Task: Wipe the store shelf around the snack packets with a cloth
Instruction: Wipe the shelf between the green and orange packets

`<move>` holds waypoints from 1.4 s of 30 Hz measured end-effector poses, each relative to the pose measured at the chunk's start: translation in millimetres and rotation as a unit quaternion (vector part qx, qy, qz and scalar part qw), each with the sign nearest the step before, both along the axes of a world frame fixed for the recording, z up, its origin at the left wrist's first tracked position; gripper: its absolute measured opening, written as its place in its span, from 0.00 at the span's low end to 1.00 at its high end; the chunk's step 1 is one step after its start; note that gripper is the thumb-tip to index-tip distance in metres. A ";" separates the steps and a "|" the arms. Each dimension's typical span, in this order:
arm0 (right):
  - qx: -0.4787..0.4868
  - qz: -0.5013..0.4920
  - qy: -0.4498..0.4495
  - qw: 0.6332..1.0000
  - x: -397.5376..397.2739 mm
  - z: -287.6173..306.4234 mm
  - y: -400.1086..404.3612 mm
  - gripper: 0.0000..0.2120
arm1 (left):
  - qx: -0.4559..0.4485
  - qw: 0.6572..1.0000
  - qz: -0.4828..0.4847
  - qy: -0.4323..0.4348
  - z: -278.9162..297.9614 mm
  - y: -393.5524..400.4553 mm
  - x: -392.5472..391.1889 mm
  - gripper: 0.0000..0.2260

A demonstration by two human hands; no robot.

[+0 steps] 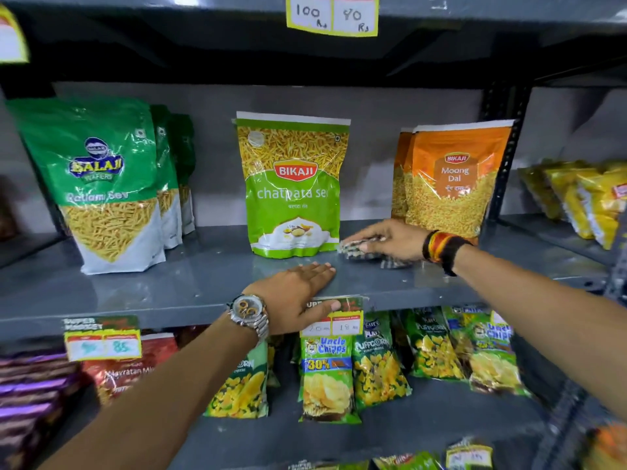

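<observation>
A grey metal shelf [190, 279] carries upright snack packets: green Balaji packets [98, 184] at the left, a green Bikaji chatpata sev packet [293, 184] in the middle, and orange Moong Dal packets [451, 184] at the right. My right hand [386, 240] presses a dark patterned cloth [363, 251] flat on the shelf between the sev packet and the Moong Dal packets. My left hand [298, 293], with a watch on the wrist, rests palm down on the shelf's front edge, thumb over the lip, holding nothing.
Price labels [330, 15] hang from the shelf above. More labels [101, 340] sit on this shelf's front lip. The shelf below holds Uncle Chipps and Puffcorn packets [327, 374]. Yellow packets [583, 198] fill the neighbouring bay at right, past a black upright [505, 171].
</observation>
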State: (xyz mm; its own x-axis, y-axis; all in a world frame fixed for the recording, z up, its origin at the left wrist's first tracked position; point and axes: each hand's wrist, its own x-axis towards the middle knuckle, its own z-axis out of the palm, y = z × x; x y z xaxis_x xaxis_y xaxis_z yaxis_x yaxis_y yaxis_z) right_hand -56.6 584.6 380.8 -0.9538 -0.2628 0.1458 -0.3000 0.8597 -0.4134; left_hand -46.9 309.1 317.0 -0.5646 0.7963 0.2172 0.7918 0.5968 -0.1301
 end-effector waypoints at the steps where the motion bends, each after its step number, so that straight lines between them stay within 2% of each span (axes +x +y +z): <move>1: -0.019 -0.013 0.016 1.000 0.7 2.4 -6.6 0.16 | 0.005 1.000 0.008 -0.004 1.4 -0.2 0.5 0.35; 4: 0.009 -0.052 0.035 0.998 -4.0 -5.4 -34.0 0.16 | 0.024 0.999 0.040 -0.003 3.1 -2.9 4.6 0.38; 6: 0.044 -0.038 0.004 0.998 -7.3 -9.9 -45.5 0.16 | 0.028 0.998 0.056 0.006 1.0 -8.1 5.8 0.39; 9: 0.041 0.011 -0.052 0.998 -5.5 3.2 -42.2 0.15 | 0.010 0.998 0.063 0.017 -4.4 -19.8 1.6 0.40; 12: -0.003 -0.052 0.009 0.999 -7.7 1.9 -38.6 0.14 | 0.007 0.998 0.061 0.023 -6.4 -23.6 -2.4 0.41; 15: 0.031 -0.097 0.037 0.994 -13.4 -19.9 -46.9 0.16 | 0.012 0.998 0.063 0.027 -6.6 -21.1 -2.4 0.40; 19: 0.030 -0.025 0.037 0.999 31.1 -25.6 -57.8 0.16 | 0.014 0.998 0.056 0.020 -5.8 -23.0 -3.1 0.40; 22: 0.017 0.028 -0.006 0.999 88.4 -18.9 -47.2 0.16 | 0.018 0.998 0.050 0.018 -6.6 -24.4 -0.2 0.40; 24: 0.016 0.011 -0.025 1.000 113.6 -8.0 -28.4 0.15 | 0.019 0.999 0.047 0.015 -5.8 -24.3 0.2 0.40; 26: -0.003 -0.067 -0.002 0.998 123.0 3.1 -0.6 0.15 | 0.021 0.999 0.046 0.012 -4.0 -23.5 0.4 0.39; 29: -0.046 -0.151 0.058 0.986 117.5 15.2 41.3 0.14 | 0.024 0.999 0.035 0.021 -1.9 -16.2 5.6 0.38; 33: -0.094 -0.182 0.095 0.974 92.5 35.2 71.6 0.12 | 0.041 0.998 0.008 0.036 6.4 17.6 15.7 0.37; 37: -0.045 -0.146 0.107 0.982 62.2 33.6 78.0 0.13 | 0.044 0.998 0.014 0.038 12.7 66.4 18.4 0.37; 42: -0.005 -0.074 0.080 0.994 35.6 -5.8 99.6 0.14 | 0.021 0.998 0.064 0.019 3.6 106.4 12.5 0.42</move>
State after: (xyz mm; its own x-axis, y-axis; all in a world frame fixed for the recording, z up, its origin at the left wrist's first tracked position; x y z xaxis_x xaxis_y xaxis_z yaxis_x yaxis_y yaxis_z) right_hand -21.1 684.2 375.0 -0.9464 -0.1183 0.3007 -0.2323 0.8959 -0.3786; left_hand -34.3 415.5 320.6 -0.6517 0.7083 0.2712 0.7038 0.6981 -0.1318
